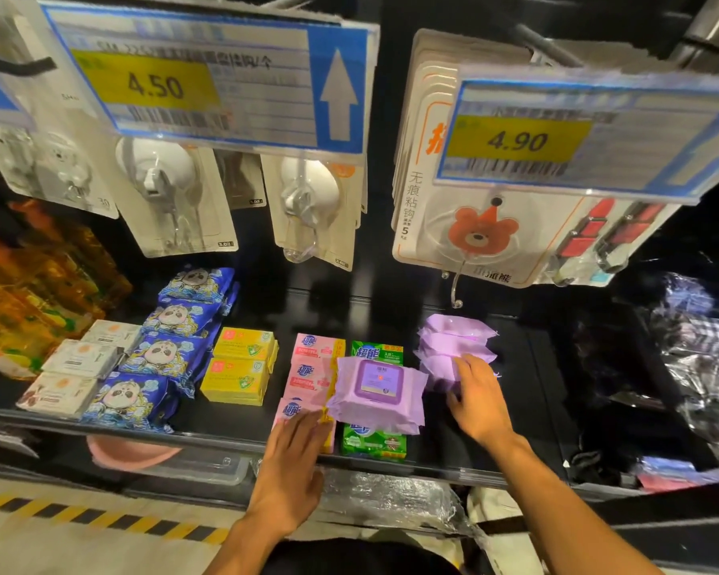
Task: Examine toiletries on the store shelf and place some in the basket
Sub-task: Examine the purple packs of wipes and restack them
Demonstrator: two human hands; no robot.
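Looking down at the shelf [524, 408], I judge the purple wipes pack [376, 390] to be the thing in hand. It lies flat near the front edge, propped across the pink boxes [314, 359] and the green boxes [374, 444], lid side up.

I expect it to be soft and fairly light. It is a crinkly film pouch with damp sheets inside, so it should sag if I lift it by one end. The film looks glossy and may slip. The stiff lid in the middle is the only firm part. I would take it across its short sides, thumb on top beside the lid and fingers underneath, not by the thin sealed edges.

My left hand [293, 454] lies flat over the front pink box, fingers straight and holding nothing. The fingertips are just beside the pack's near left corner. I cannot tell whether they touch it.

My right hand [480, 398] is spread, fingers extended onto the stack of purple packs [453, 338] farther back on the right. It touches the lowest one and grips nothing.

The pack therefore sits between my two hands, held by neither. The basket is not in view.
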